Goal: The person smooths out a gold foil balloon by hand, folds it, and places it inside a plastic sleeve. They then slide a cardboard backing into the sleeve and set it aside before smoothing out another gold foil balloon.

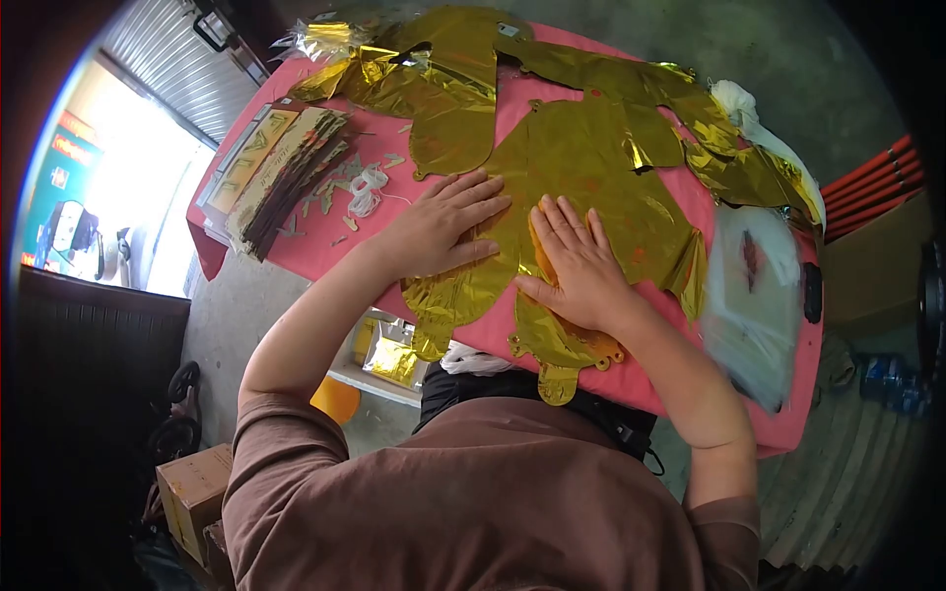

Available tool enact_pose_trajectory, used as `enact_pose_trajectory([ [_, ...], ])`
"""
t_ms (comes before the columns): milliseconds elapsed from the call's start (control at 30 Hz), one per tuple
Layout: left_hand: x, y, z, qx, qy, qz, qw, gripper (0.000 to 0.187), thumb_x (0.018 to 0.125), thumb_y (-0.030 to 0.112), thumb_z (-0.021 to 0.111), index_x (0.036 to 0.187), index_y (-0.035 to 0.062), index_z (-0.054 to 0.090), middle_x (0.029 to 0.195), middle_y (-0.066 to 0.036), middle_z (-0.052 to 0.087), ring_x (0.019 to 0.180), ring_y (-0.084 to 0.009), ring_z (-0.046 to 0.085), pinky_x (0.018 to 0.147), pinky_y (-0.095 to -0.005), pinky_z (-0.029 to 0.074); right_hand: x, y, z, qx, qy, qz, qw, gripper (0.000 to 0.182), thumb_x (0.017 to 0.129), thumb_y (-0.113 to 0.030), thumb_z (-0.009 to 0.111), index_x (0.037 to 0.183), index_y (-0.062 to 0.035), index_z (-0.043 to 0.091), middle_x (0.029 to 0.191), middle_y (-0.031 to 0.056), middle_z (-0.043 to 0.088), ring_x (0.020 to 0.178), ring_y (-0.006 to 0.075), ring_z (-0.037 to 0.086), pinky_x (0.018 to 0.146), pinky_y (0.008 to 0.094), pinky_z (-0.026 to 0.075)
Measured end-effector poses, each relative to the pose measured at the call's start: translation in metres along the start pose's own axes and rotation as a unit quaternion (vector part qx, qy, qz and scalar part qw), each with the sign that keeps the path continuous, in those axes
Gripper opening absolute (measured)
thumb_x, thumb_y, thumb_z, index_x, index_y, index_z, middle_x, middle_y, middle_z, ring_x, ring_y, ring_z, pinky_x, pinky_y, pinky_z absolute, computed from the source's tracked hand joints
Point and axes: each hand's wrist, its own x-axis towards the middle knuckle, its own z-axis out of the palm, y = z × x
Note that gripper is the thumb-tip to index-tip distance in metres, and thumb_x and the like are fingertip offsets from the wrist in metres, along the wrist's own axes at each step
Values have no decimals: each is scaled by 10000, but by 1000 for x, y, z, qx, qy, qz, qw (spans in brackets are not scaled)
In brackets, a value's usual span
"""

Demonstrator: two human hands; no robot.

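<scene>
Flat, uninflated gold foil balloons (601,167) lie spread over a table with a pink cloth (296,251). My left hand (448,225) rests palm down on the left part of the nearest balloon, fingers extended to the right. Pressed flat on the same foil, my right hand (576,264) has its fingers pointing up and slightly apart. An orange edge shows beside and below it, partly hidden by the palm. Small tabs hang along the foil's near edge. A bundle of white string (368,192) lies left of my left hand, among small paper-like scraps.
A stack of printed card packs (286,177) sits at the table's left. More gold foil (443,79) covers the far side. Clear plastic bags (751,295) and a black object (811,293) lie at right. Cardboard boxes (197,492) stand on the floor, lower left.
</scene>
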Motion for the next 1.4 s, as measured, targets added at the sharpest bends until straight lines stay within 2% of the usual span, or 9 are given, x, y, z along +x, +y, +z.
enact_pose_trajectory([
  [433,8,3,-8,2,3,10,1000,584,832,375,599,1306,65,454,1375,-153,410,1310,-300,336,1059,-445,263,0,1,-1,-3,2,-2,1000,867,851,-598,432,1429,2,196,1495,179,171,1397,305,130,1124,477,55],
  [533,25,7,-18,12,-39,-17,999,542,827,355,604,1264,56,488,1347,-153,436,1278,-306,376,1046,-435,290,0,-1,-1,2,10,-3,1000,865,848,-599,435,1422,8,208,1490,186,180,1394,311,137,1121,484,60],
  [733,76,-12,2,-14,64,25,998,448,837,298,586,1203,45,532,1287,-153,478,1229,-303,421,1018,-406,337,0,0,-3,13,8,4,1000,866,844,-593,445,1412,18,216,1477,210,195,1384,337,153,1115,499,68],
  [800,86,-14,4,-15,-26,-24,999,381,839,296,576,1126,45,581,1211,-129,526,1159,-290,474,986,-406,361,-1,-1,0,15,16,-10,1000,869,843,-591,447,1414,18,208,1476,215,190,1381,343,157,1114,502,72],
  [833,92,-13,3,-14,-26,-19,999,381,839,296,576,1126,45,581,1211,-129,526,1159,-290,474,986,-406,361,-1,-1,2,14,18,-6,1000,869,843,-591,447,1414,18,208,1476,215,190,1381,343,157,1114,502,72],
  [900,105,-10,2,15,-14,-24,999,315,827,291,590,1052,73,621,1075,-77,575,1078,-266,511,930,-403,396,-1,-1,3,16,22,-9,1000,862,844,-584,453,1412,19,214,1474,215,193,1379,345,161,1111,510,78],
  [1133,163,-17,43,-34,46,1,998,291,825,274,585,1041,83,627,1050,-75,579,1052,-270,515,902,-402,413,-2,-5,1,15,30,-10,999,844,839,-562,480,1398,25,243,1463,226,209,1378,345,161,1105,525,87],
  [1200,175,-17,55,-80,89,18,993,253,809,224,603,1013,75,625,1015,-110,577,1001,-302,521,876,-394,421,-3,-5,1,17,38,-10,999,845,837,-559,485,1392,35,251,1459,231,215,1377,344,163,1105,525,89],
  [1400,175,-13,74,-28,170,22,985,257,809,228,611,1037,111,596,1066,-84,533,990,-295,492,844,-417,411,-2,-6,2,32,56,-7,998,851,827,-565,490,1377,50,280,1455,233,231,1377,339,172,1104,526,94],
])
